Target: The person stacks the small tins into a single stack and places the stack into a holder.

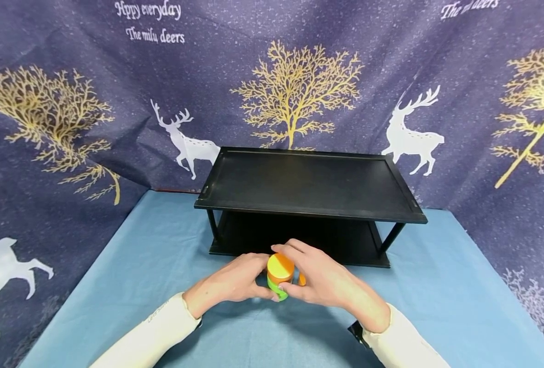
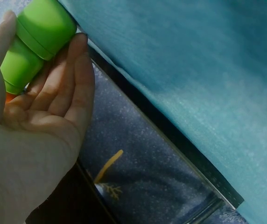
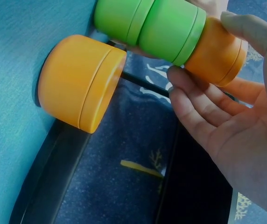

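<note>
A short stack stands in front of the black shelf: two green cups [image 3: 173, 30] with an orange cup [image 3: 213, 51] on top. My right hand [image 1: 320, 276] grips the orange top cup, thumb on the near side and fingers round the far side. From the left, my left hand [image 1: 235, 278] holds the green part of the stack [image 2: 47, 28] between thumb and fingers. A second orange cup [image 3: 77, 84] stands on the blue cloth just right of the stack, mostly hidden behind my right hand in the head view.
A black two-tier shelf [image 1: 299, 184] stands right behind the hands, its lower tier [image 1: 295, 232] under the top board. Blue cloth [image 1: 152, 245] covers the table. A dark curtain [image 1: 198, 66] with deer and gold trees hangs behind and at both sides.
</note>
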`<state>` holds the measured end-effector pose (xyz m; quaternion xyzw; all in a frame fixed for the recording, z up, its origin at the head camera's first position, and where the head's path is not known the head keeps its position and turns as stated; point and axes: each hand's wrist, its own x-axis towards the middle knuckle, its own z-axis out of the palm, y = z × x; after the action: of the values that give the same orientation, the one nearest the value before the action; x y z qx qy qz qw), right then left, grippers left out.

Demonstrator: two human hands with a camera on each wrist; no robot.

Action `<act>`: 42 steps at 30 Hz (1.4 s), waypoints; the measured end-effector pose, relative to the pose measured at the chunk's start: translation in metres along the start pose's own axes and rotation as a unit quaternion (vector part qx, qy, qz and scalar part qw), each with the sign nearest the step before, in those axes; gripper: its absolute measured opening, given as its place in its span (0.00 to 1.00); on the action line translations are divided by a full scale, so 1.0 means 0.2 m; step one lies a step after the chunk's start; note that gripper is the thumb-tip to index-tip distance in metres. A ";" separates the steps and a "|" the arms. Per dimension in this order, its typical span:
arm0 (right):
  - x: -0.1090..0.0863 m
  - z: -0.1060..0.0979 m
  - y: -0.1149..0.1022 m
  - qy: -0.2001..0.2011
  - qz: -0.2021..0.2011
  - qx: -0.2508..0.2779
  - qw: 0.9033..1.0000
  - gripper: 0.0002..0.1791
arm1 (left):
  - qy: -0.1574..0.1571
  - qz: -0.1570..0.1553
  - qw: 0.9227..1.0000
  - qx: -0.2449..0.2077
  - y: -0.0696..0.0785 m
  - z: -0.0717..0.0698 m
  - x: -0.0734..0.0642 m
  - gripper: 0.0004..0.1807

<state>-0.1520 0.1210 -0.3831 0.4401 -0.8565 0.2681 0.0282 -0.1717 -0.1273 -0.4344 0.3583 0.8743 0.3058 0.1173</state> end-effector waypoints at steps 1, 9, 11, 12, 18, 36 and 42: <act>0.00 0.00 0.00 -0.002 0.004 0.000 1.000 0.38 | 0.000 0.000 1.000 -0.001 0.00 0.00 0.00 0.30; 0.00 -0.01 0.00 -0.019 0.027 0.007 0.999 0.42 | 0.001 0.007 1.000 -0.006 0.00 0.00 0.00 0.30; -0.01 -0.01 0.00 -0.020 0.032 0.008 0.999 0.43 | 0.001 0.006 1.000 -0.006 0.00 0.00 0.00 0.31; -0.01 -0.01 0.00 -0.020 0.035 0.009 0.999 0.44 | 0.000 0.005 1.000 -0.006 0.00 0.00 0.00 0.31; -0.04 -0.02 0.03 -0.015 0.051 0.015 0.998 0.45 | -0.001 0.001 1.000 0.000 0.00 0.00 0.00 0.32; -0.09 -0.03 0.07 -0.019 0.075 0.004 0.997 0.45 | 0.001 0.004 1.000 0.009 0.00 0.01 0.01 0.33; -0.10 -0.02 0.08 -0.022 0.083 -0.001 0.996 0.44 | 0.001 0.002 1.000 0.010 0.00 0.00 0.01 0.33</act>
<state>-0.1533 0.1466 -0.3921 0.3733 -0.8907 0.2590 -0.0127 -0.1716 -0.1257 -0.4345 0.3613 0.8765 0.2978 0.1121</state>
